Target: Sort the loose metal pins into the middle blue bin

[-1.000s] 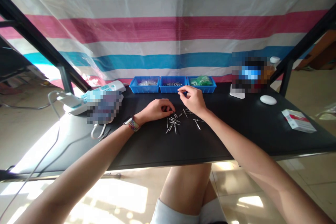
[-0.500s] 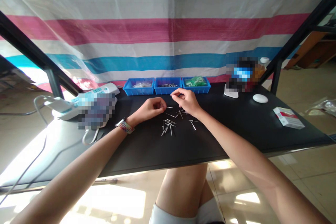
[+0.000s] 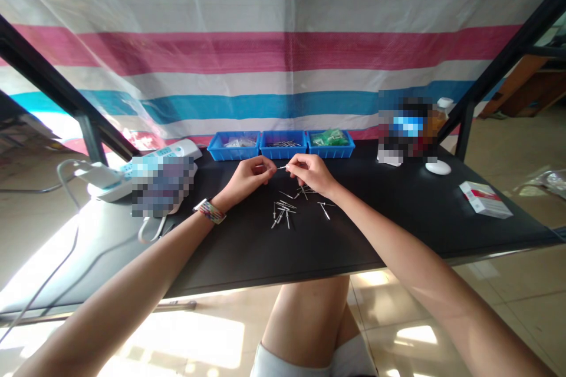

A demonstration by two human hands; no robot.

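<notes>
My left hand (image 3: 254, 175) is closed in a pinch on a thin silver blind rivet (image 3: 282, 168), held just in front of the middle blue bin. At the rivet's right end, the fingertips of my right hand (image 3: 311, 172) pinch together on it. Below the hands, several more blind rivets (image 3: 283, 212) lie in a loose pile on the black table (image 3: 247, 259). Others (image 3: 326, 210) lie a little to the right, and some are partly under my right hand.
Three blue bins stand in a row: the left bin (image 3: 213, 147) has clear bags, the middle bin (image 3: 283, 153) metal pieces, the right bin (image 3: 331, 152) green packets. A power strip (image 3: 188, 150) is at left. A white box (image 3: 486, 199) and white oval object (image 3: 438, 166) sit at right.
My left hand has lifted the blind rivet slightly up from the table. My right hand has come down a little and its fingertips have closed on the rivet's right end.
</notes>
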